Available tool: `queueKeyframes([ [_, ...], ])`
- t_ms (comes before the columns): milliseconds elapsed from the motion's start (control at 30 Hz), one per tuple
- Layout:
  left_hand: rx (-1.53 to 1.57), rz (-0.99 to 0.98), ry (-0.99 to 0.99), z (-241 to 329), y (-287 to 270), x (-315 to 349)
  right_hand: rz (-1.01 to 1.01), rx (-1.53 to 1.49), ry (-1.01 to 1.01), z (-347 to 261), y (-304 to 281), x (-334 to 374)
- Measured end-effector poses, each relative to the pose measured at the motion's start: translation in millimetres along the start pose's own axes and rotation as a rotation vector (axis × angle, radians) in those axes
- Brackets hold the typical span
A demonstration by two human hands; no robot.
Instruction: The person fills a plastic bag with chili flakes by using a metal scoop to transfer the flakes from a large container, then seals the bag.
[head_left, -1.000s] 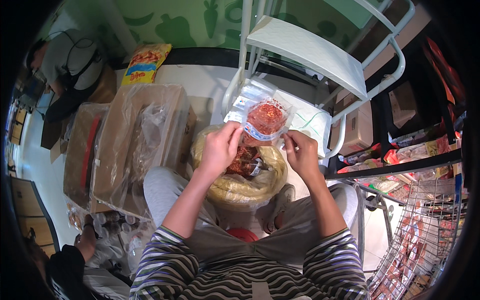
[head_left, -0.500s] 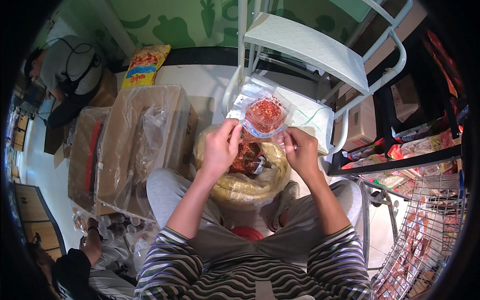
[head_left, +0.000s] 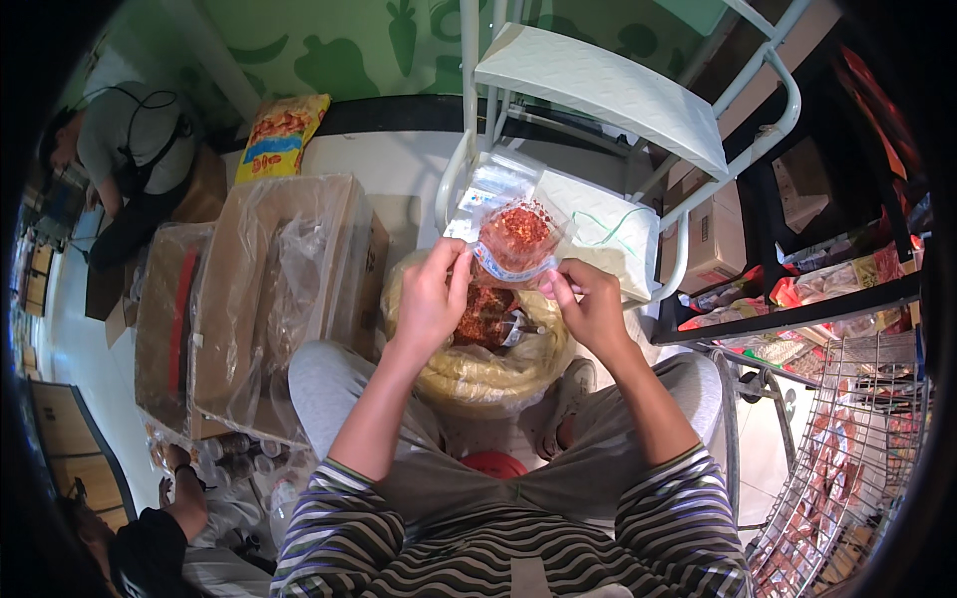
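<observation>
Since a second ago the small clear plastic packet of red flakes (head_left: 510, 239) has barely shifted, held above the yellow sack of packets (head_left: 478, 349). The left hand (head_left: 431, 299) pinches its left edge; the right hand (head_left: 588, 304) pinches its lower right corner. The sack's contents are partly hidden behind both hands.

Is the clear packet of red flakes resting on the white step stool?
No, the packet is held up in the air by the left hand and right hand, in front of the stool.
</observation>
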State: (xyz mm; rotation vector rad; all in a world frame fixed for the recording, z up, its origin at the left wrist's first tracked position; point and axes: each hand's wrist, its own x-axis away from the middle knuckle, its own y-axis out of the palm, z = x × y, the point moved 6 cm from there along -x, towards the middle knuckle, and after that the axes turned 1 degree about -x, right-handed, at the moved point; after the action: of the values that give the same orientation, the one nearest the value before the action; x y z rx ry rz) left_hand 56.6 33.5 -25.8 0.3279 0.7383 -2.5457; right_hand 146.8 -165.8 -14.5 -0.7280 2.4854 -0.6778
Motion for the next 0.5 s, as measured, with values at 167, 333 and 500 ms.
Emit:
queueKeyframes([
  [167,-0.023,-0.005,-0.003,2.0,0.1,0.7,0.002,-0.032,0.021,0.1,1.8,1.3],
  [333,-0.014,-0.007,0.001,-0.2,2.8,1.0,0.018,-0.07,0.017,3.6,3.8,2.9],
  [500,0.081,0.097,0.066,0.5,2.7,0.0,0.021,-0.069,0.011,3.0,3.3,2.5],
])
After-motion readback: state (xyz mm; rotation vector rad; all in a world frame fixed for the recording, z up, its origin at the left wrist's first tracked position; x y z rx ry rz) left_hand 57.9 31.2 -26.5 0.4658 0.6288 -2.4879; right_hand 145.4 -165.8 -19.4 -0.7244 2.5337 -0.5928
